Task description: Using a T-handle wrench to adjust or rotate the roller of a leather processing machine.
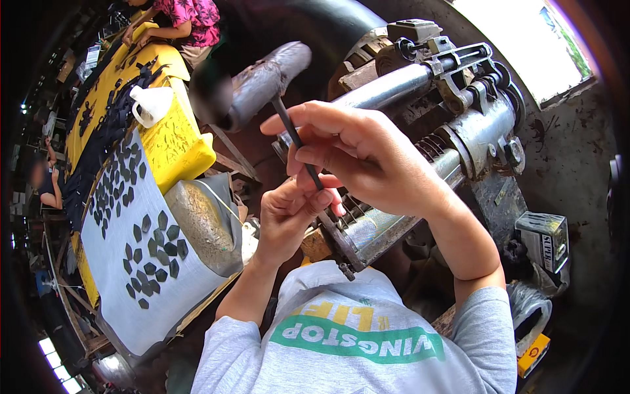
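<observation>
A thin dark strip (289, 125) runs slantwise in front of my chest. My left hand (289, 213) is closed with its thumb and fingers pinched on the strip's lower end. Higher up and to the right, my right hand (361, 154) curls round the strip, thumb and fingertips against it. The strip's upper end meets or overlaps a thick grey-brown cylindrical piece (272, 75); I cannot tell whether they are joined. Beyond my hands stands a machine with metal rollers (390, 230), gears and springs, partly hidden by my right hand and forearm.
Left, a table bears a white sheet (111, 269) with several dark flat pieces (157, 243). Behind are a yellow cover (174, 138), a white jug (152, 105) and a person in a pink patterned shirt (190, 20). A tin (543, 240) and yellow box (533, 354) stand right.
</observation>
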A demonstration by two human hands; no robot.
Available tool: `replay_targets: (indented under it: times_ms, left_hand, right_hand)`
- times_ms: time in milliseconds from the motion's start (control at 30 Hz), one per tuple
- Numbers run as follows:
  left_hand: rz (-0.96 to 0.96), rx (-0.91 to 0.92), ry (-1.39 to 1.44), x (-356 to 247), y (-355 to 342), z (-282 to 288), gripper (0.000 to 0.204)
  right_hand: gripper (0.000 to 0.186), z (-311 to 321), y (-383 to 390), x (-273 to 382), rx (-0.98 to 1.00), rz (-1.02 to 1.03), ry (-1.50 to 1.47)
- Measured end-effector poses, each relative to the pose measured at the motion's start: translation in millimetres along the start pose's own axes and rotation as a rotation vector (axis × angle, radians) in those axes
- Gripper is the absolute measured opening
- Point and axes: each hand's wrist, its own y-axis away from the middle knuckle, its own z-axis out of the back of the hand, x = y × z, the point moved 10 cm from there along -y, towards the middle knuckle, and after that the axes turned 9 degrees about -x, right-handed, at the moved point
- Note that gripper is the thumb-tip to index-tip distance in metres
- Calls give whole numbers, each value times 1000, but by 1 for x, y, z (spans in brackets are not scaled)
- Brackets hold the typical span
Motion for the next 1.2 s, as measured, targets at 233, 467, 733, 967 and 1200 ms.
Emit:
replay_targets:
  times_ms: [233, 467, 733, 967, 1200]
  left_hand:
    - [10, -35, -81, -3, -5, 1, 22]
    - [-82, -125, 31, -6, -1, 6, 15]
    - [-80, -39, -118, -14, 4, -5, 23]
    - [-115, 61, -191, -4, 10, -9, 31]
    - [-39, 48, -206, -2, 7, -11, 33]
  right_hand:
    - [18, -1, 6, -6, 0, -162, -18]
    - [15, 3, 0, 0, -61, -67, -200]
    - [12, 4, 4, 1, 36, -76, -165]
    - [21, 12, 8, 11, -37, -25, 61]
    - [13, 3, 9, 10, -4, 14, -129]
